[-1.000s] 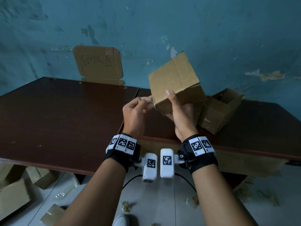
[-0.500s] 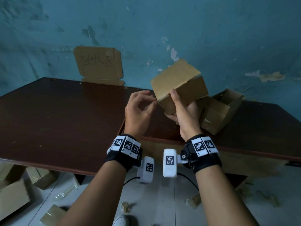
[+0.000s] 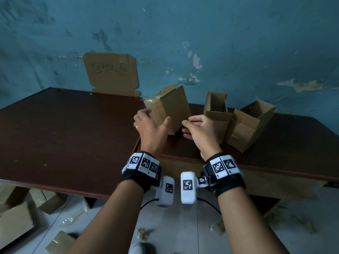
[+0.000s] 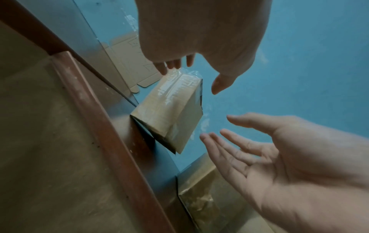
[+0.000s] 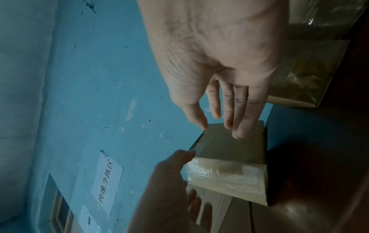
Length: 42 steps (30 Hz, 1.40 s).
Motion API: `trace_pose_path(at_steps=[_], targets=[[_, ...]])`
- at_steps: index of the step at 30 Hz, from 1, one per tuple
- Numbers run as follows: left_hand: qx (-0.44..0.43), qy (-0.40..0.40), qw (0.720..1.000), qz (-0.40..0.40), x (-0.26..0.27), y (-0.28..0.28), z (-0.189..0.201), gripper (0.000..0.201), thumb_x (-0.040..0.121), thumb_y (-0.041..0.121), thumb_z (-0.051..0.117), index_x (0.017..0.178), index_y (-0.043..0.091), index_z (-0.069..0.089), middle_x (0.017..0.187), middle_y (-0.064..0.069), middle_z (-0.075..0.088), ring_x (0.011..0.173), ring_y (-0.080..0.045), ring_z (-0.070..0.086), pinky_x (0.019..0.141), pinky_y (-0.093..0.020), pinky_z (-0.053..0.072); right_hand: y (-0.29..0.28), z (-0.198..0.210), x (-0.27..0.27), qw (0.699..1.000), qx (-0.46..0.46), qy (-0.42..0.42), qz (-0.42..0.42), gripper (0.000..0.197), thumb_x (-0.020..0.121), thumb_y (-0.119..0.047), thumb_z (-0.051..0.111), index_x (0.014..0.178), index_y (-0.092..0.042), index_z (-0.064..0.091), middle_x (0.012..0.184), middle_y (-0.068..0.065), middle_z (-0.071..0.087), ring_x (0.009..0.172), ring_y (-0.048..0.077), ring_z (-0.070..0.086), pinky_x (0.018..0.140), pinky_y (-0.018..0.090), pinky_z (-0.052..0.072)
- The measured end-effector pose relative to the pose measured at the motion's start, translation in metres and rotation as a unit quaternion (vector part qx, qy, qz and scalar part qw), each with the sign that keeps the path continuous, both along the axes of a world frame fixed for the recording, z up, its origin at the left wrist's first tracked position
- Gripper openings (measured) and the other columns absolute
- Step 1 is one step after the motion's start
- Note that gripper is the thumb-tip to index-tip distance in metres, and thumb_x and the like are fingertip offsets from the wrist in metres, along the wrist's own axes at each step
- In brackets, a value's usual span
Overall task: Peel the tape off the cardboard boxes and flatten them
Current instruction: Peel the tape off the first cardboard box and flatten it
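Left hand [image 3: 152, 129]: fingers relaxed, spread beside the taped cardboard box [image 3: 168, 109], holding nothing.
Right hand [image 3: 200, 129]: likewise loose, empty.
Box: tilted on the table [image 3: 64, 134], probably set down for peeling its tape [image 4: 175, 85].

Left hand [image 3: 153, 128] covers the near lower left corner of the taped box [image 3: 169, 109] in the head view, so contact of its fingertips with the taped face cannot be judged; in the left wrist view its palm is cut by the top edge. Right hand [image 3: 200, 130] hides the lower front of the open box [image 3: 217, 114] behind it, and the right wrist view cuts the heel of that hand at the top edge. Box pieces on the floor [image 3: 15, 219] under the tabletop run off the left edge, blurred, their shapes unclear.
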<state>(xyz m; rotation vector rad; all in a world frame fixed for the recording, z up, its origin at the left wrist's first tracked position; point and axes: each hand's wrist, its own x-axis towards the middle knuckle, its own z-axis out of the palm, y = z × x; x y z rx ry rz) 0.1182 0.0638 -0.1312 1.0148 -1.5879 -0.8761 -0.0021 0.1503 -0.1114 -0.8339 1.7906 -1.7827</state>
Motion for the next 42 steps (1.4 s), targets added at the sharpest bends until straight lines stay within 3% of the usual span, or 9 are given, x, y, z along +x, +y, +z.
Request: trace_pose_path(at_steps=[5,9,11,14,19,24,28,36,42], targets=[[0.119,0.029,0.992,-0.034,0.002,-0.027,-0.009,0.113,0.083,0.040,0.089,0.164,0.013,0.013,0.167,-0.017,0.019,0.155,-0.033,0.021,0.127,-0.052,0.027,-0.004,-0.012,-0.005,0.999,0.040,0.032,0.010,0.037,0.092,-0.023,0.081,0.125,-0.017,0.064,0.116,0.004,0.072,0.105,0.015,0.071,0.101,0.043,0.059],[0.209,0.134,0.965,-0.087,-0.003,-0.050,-0.021,0.154,0.055,0.065,0.098,0.164,0.037,-0.006,0.166,-0.011,0.034,0.148,-0.025,0.044,0.124,-0.048,0.039,-0.012,-0.025,-0.006,0.985,0.086,0.130,0.068,0.062,0.096,-0.026,0.076,0.152,-0.029,0.050,0.158,0.001,0.048,0.146,0.017,0.046,0.120,0.043,0.042],[0.213,0.136,0.964,-0.084,-0.007,-0.061,-0.030,0.146,0.058,0.063,0.097,0.163,0.045,-0.003,0.164,-0.009,0.038,0.146,-0.025,0.048,0.122,-0.049,0.042,-0.017,-0.029,-0.002,0.974,0.104,0.168,0.111,0.069,0.100,-0.023,0.070,0.160,-0.037,0.040,0.169,-0.002,0.034,0.155,0.020,0.033,0.125,0.046,0.035],[0.201,0.113,0.972,-0.049,-0.010,-0.067,-0.026,0.128,0.072,0.045,0.092,0.164,0.041,0.004,0.157,-0.018,0.042,0.142,-0.035,0.048,0.119,-0.050,0.044,-0.028,-0.032,0.002,0.964,0.112,0.193,0.147,0.075,0.102,-0.017,0.066,0.163,-0.042,0.032,0.175,-0.004,0.020,0.160,0.019,0.024,0.128,0.047,0.031],[0.277,0.087,0.957,-0.005,-0.012,-0.079,-0.016,0.107,0.090,0.031,0.084,0.166,0.033,0.009,0.161,-0.026,0.026,0.140,-0.045,0.042,0.110,-0.047,0.042,-0.045,-0.035,0.004,0.963,0.113,0.195,0.150,0.074,0.102,-0.013,0.064,0.165,-0.036,0.032,0.174,0.000,0.027,0.158,0.019,0.028,0.127,0.040,0.031],[0.284,0.027,0.958,0.021,0.003,-0.104,-0.016,0.103,0.090,0.043,0.080,0.167,0.025,0.013,0.167,-0.020,0.020,0.150,-0.044,0.033,0.121,-0.056,0.037,-0.065,-0.037,0.009,0.968,0.101,0.165,0.158,0.075,0.103,-0.013,0.064,0.166,-0.035,0.030,0.171,0.003,0.032,0.158,0.020,0.030,0.120,0.031,0.034],[0.257,0.003,0.966,0.013,0.016,-0.127,-0.018,0.105,0.092,0.037,0.080,0.168,0.020,0.010,0.172,-0.017,0.017,0.154,-0.042,0.030,0.123,-0.058,0.035,-0.081,-0.038,0.012,0.968,0.112,0.161,0.154,0.078,0.103,-0.015,0.064,0.167,-0.032,0.023,0.172,0.003,0.030,0.158,0.022,0.030,0.122,0.036,0.034],[0.213,0.003,0.975,-0.060,0.020,-0.136,-0.020,0.085,0.094,0.017,0.078,0.163,0.018,0.028,0.156,-0.012,0.048,0.140,-0.029,0.052,0.118,-0.046,0.046,-0.108,-0.034,0.008,0.977,0.114,0.125,0.128,0.090,0.098,-0.015,0.070,0.168,-0.032,0.016,0.171,0.005,0.031,0.158,0.025,0.030,0.125,0.048,0.036],[0.120,0.019,0.992,-0.046,0.022,-0.116,-0.017,0.048,0.089,0.016,0.082,0.127,0.029,0.055,0.131,-0.007,0.062,0.118,-0.024,0.066,0.096,-0.040,0.059,-0.085,-0.035,0.002,0.986,0.087,0.109,0.086,0.084,0.094,-0.018,0.074,0.163,-0.034,0.029,0.164,0.002,0.043,0.150,0.023,0.043,0.122,0.049,0.041]])
